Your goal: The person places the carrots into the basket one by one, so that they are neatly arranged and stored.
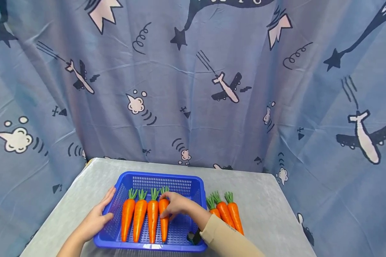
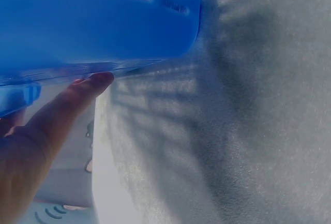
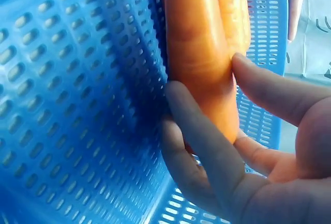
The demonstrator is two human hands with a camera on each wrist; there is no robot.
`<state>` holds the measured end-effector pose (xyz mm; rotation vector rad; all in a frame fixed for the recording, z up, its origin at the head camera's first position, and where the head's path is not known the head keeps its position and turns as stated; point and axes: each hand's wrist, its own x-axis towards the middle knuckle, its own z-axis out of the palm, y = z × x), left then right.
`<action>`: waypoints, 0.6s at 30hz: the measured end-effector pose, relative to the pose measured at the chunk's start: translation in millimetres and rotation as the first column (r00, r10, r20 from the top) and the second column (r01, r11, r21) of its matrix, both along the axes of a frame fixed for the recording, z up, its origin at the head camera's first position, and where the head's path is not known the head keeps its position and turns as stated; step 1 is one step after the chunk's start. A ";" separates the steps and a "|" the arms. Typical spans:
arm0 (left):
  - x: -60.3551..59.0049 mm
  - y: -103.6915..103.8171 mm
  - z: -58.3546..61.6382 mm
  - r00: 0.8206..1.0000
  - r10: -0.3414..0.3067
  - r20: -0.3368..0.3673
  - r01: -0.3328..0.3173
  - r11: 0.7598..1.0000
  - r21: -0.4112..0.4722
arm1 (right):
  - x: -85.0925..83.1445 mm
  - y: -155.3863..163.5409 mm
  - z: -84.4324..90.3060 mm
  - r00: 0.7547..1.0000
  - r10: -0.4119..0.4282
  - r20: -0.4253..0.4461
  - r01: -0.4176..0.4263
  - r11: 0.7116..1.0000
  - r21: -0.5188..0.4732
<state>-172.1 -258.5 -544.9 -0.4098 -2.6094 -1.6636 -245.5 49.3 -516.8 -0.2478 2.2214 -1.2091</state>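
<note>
Inside a blue plastic basket, several orange carrots with green tops lie side by side. My right hand grips the rightmost carrot of that row near its top. The right wrist view shows fingers and thumb on both sides of this carrot, with another carrot close beside it. At the basket's left side, my left hand rests with extended fingers against the rim and outer wall. In the left wrist view, one straight finger touches the basket wall.
Three more carrots lie on the grey-white table to the right of the basket, partly behind my right sleeve. A small dark object is at the right wrist. A blue patterned curtain hangs around the table.
</note>
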 end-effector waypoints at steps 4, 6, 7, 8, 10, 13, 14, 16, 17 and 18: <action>-0.7 0.0 0.6 1.000 0.000 -0.021 0.000 1.000 -0.003 | -1.2 -1.1 -0.1 1.000 0.014 -0.026 -0.013 0.999 0.051; -1.2 0.8 1.3 1.000 -0.001 -0.027 0.001 1.000 0.003 | -1.9 -0.8 1.2 0.999 0.021 -0.047 -0.017 0.997 0.080; -1.4 1.1 1.8 1.000 0.001 -0.028 -0.001 1.000 0.005 | -2.6 -0.5 1.7 0.998 0.025 -0.057 -0.019 0.996 0.092; -1.6 1.3 2.1 1.000 0.003 -0.027 -0.002 1.000 0.007 | -3.3 -0.2 1.9 0.998 0.027 -0.062 -0.020 0.995 0.100; -1.6 1.5 2.8 1.000 0.005 -0.021 -0.005 1.000 0.005 | -4.4 0.0 1.6 0.997 0.027 -0.067 -0.020 0.994 0.107; -1.6 1.5 3.3 1.000 0.003 -0.010 -0.003 1.000 -0.003 | -4.5 1.2 1.0 0.997 0.025 -0.078 -0.015 0.992 0.125; -1.3 1.4 2.9 1.000 0.003 -0.008 -0.003 1.000 -0.006 | -4.2 1.7 1.3 0.995 0.028 -0.091 -0.015 0.990 0.142; -0.7 1.2 2.4 1.000 0.003 0.002 -0.003 1.000 -0.013 | -2.5 3.3 4.0 0.992 0.039 -0.123 -0.017 0.984 0.177; -0.6 1.0 1.8 1.000 0.001 0.001 -0.001 1.000 -0.015 | -1.6 4.2 6.0 0.988 0.048 -0.146 -0.018 0.980 0.201; -0.5 0.9 1.4 1.000 0.001 0.006 -0.001 1.000 -0.018 | -0.7 5.7 8.5 0.984 0.056 -0.167 -0.019 0.976 0.217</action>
